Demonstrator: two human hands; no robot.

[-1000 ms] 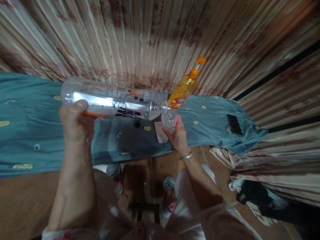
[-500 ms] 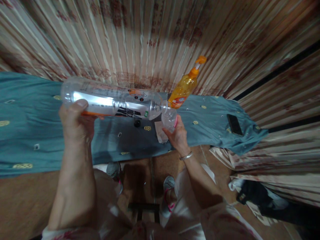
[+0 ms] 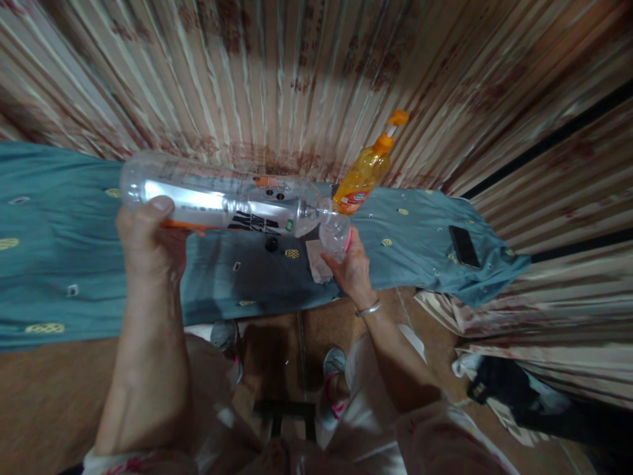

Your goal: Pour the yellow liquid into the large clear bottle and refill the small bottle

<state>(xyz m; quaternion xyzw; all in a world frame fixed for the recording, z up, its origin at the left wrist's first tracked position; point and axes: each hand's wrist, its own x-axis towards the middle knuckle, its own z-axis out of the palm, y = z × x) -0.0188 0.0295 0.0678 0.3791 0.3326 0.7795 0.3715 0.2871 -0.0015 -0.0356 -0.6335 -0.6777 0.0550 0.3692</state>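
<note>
My left hand (image 3: 155, 234) is closed round the base end of a large clear plastic bottle (image 3: 212, 198) with a black and orange label. The bottle lies on its side in the air, its neck pointing right. At its mouth, my right hand (image 3: 352, 264) grips a small clear cup (image 3: 334, 236) with a pink part at its right side. The bottle's mouth is over the cup's rim; whether they touch I cannot tell. Just behind the cup stands a yellow dish soap bottle (image 3: 362, 175) with an orange pump top. How much liquid is inside the clear bottle does not show.
A teal cloth with pineapple prints (image 3: 212, 290) covers the long table. On it lie a pale folded cloth (image 3: 317, 260), a small black round object (image 3: 271, 245) and, at the right, a black phone (image 3: 463, 246). A pleated curtain (image 3: 277, 86) hangs behind.
</note>
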